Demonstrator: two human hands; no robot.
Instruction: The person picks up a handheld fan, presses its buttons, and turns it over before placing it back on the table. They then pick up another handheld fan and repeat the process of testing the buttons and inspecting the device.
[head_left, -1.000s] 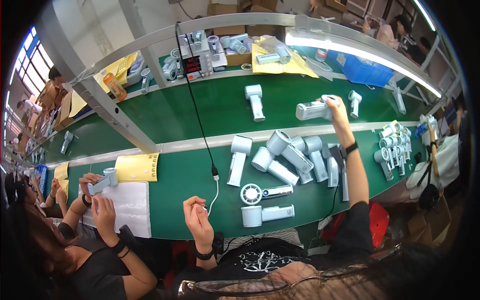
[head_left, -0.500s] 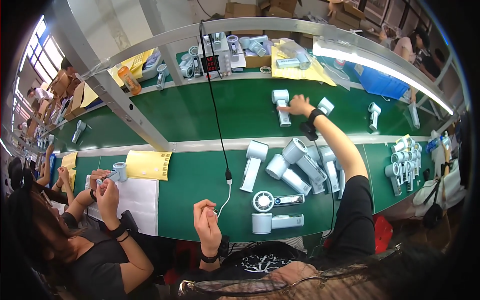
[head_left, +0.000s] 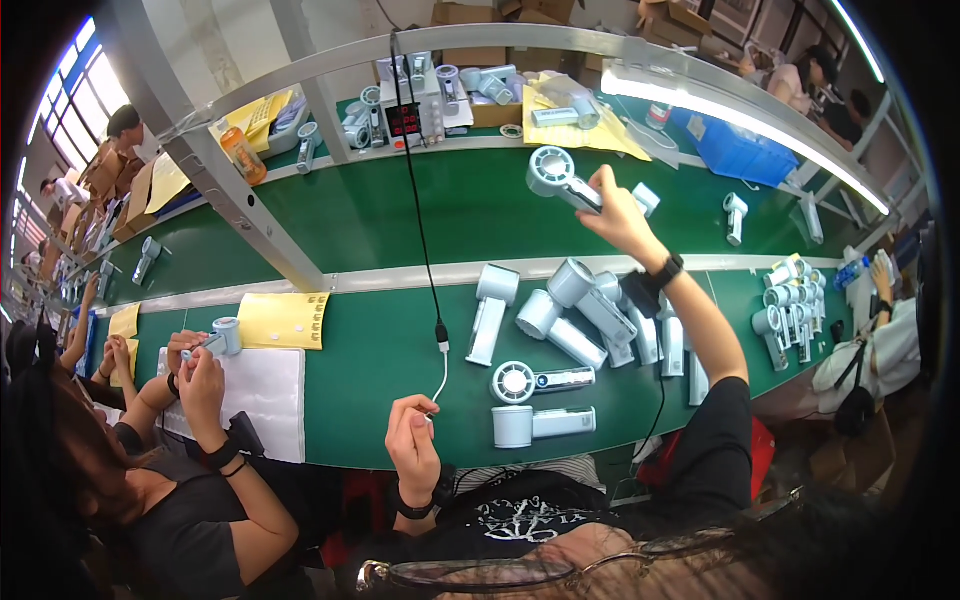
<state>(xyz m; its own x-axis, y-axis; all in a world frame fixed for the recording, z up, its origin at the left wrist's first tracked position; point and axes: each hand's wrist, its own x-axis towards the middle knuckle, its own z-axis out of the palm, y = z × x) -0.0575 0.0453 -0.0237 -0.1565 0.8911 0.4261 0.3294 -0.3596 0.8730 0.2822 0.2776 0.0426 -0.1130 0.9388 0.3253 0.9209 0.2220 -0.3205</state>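
My right hand (head_left: 622,222) is closed round the handle of a light-blue handheld fan (head_left: 551,173) and holds it raised over the far green strip, its round grille showing. Near the front edge, my left hand (head_left: 412,445) pinches the end of a white charging cable (head_left: 445,372); the plug itself is mostly hidden by the fingers. That cable joins a black cord (head_left: 424,230) hanging from above. To the right of my left hand lie a fan with its grille up (head_left: 514,382) and another fan on its side (head_left: 513,427). Several more fans (head_left: 573,285) lie heaped behind them.
A metal rail (head_left: 400,279) divides the green bench (head_left: 380,390). Beyond it stand a small power supply with red digits (head_left: 404,121), a blue bin (head_left: 740,150) and a yellow sheet (head_left: 600,141). Co-workers sit left and right; the left one's hands (head_left: 200,375) hold a fan part.
My right hand has taken hold of the fan on the far strip and lifted it, turning its grille into view. My left hand stays on the cable. The whole view has shifted slightly.
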